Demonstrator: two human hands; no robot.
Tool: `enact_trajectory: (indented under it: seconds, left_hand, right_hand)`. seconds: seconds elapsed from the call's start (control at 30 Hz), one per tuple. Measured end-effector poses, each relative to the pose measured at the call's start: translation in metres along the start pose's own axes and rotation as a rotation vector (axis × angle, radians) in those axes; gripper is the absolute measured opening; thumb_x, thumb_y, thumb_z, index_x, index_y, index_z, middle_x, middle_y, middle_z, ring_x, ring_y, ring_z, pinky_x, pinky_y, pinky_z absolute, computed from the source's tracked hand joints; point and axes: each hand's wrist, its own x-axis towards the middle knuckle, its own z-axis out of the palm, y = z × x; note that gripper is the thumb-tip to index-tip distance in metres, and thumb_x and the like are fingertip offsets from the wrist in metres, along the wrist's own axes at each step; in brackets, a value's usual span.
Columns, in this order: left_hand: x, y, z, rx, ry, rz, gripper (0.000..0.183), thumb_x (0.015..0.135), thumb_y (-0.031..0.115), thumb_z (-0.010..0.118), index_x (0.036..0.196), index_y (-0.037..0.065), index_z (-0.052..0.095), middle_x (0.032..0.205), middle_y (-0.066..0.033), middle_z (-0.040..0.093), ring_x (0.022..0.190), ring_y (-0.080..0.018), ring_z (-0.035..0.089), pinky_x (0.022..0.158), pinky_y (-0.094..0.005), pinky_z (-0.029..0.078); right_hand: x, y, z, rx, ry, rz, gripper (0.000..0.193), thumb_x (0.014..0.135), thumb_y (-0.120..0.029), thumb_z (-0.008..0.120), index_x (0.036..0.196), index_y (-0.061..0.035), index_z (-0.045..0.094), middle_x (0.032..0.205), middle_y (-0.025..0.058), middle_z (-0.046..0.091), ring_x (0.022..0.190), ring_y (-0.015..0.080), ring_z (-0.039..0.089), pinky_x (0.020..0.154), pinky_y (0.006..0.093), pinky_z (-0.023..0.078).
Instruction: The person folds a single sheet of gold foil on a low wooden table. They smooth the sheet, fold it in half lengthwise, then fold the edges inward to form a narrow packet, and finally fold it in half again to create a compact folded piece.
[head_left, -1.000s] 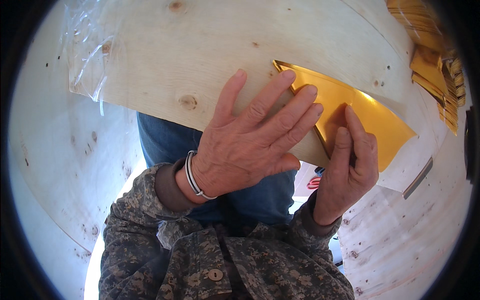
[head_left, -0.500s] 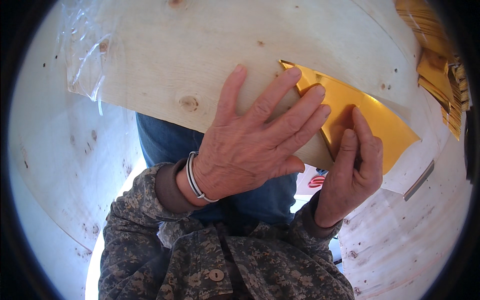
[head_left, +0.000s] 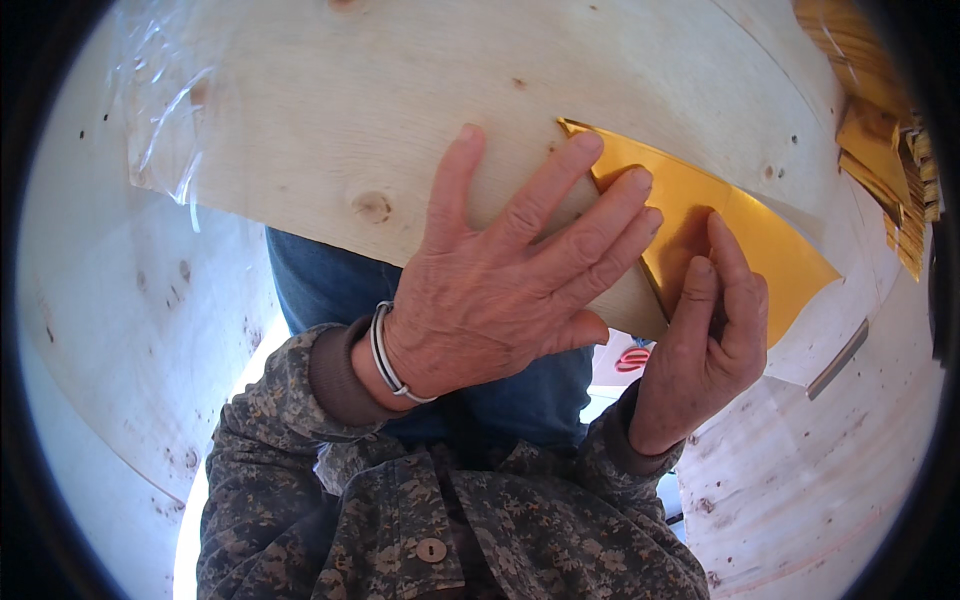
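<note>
A pale wooden desk, marked with dark knots, is spreading across the upper part of the frame, its edges bending toward the dark rim. Right of centre, a shiny gold sheet is lying on it, coming to a point at its upper left corner and catching light along its upper edge.

The left hand is reaching over the sheet's left side, palm down, its fingers spread wide; the middle and ring fingertips are resting on or just over the gold. The right hand is standing at the sheet's lower part, fingers curled, the thumb and forefinger set with a narrow gap between their tips; whether they are pinching the sheet, one cannot tell.

Beyond the sheet, at the upper right of the frame, stacked gold pieces are lying near the rim. A short grey strip is sitting below them. Clear plastic film is lying at the upper left. A red looped object is showing between the hands, below the desk's edge. The person is wearing a silvery bracelet, a camouflage jacket and blue trousers.
</note>
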Motion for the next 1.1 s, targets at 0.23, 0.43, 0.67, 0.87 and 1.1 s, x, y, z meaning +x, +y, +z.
enact_trajectory:
  seconds: [0.23,0.43,0.67,0.87,1.1]
  left_hand:
    - [0.0020,-0.0015,-0.0065,0.009,-0.056,0.000,0.071,0.098,0.068,0.024,0.143,0.022,0.054,0.152,0.0013,0.047,0.143,-0.0307,0.036,0.116,-0.0648,0.006]
    - [0.0002,0.0006,-0.0031,0.029,-0.010,-0.049,0.075,0.095,0.072,0.025,0.145,0.023,0.052,0.152,0.0019,0.047,0.145,-0.0329,0.033,0.118,-0.0614,0.003]
    - [-0.0010,-0.0010,-0.0018,0.032,0.011,-0.037,0.073,0.097,0.071,0.024,0.144,0.024,0.053,0.151,0.0030,0.048,0.145,-0.0337,0.033,0.119,-0.0603,0.003]
    - [-0.0010,0.0012,-0.0028,0.056,0.005,-0.042,0.072,0.099,0.069,0.019,0.142,0.024,0.055,0.149,0.0043,0.051,0.144,-0.0321,0.036,0.119,-0.0593,0.004]
    - [-0.0017,0.0040,-0.0012,0.018,0.011,-0.053,0.069,0.099,0.067,0.019,0.142,0.026,0.055,0.149,0.0049,0.051,0.143,-0.0272,0.037,0.119,-0.0583,0.006]
  right_hand:
    - [0.0017,-0.0010,-0.0037,-0.004,-0.031,0.023,0.027,0.091,0.004,0.065,0.117,0.0003,0.072,0.075,0.0063,0.060,0.066,0.0130,0.054,0.061,0.0245,0.046]
    - [0.0025,-0.0020,-0.0022,-0.036,-0.018,0.007,0.029,0.087,0.004,0.069,0.116,-0.0008,0.072,0.073,0.0069,0.057,0.063,0.0146,0.052,0.057,0.0261,0.044]
    - [0.0017,0.0005,-0.0016,-0.033,-0.010,-0.008,0.031,0.086,0.003,0.071,0.116,-0.0018,0.073,0.071,0.0074,0.056,0.061,0.0155,0.051,0.055,0.0274,0.044]
    - [0.0037,-0.0020,-0.0024,-0.041,-0.008,-0.015,0.029,0.087,0.004,0.068,0.116,-0.0005,0.073,0.073,0.0071,0.058,0.063,0.0151,0.052,0.058,0.0269,0.045]
    - [0.0024,-0.0028,-0.0053,-0.029,-0.033,0.032,0.028,0.090,0.005,0.066,0.117,0.0005,0.072,0.075,0.0054,0.058,0.067,0.0127,0.055,0.060,0.0242,0.047]
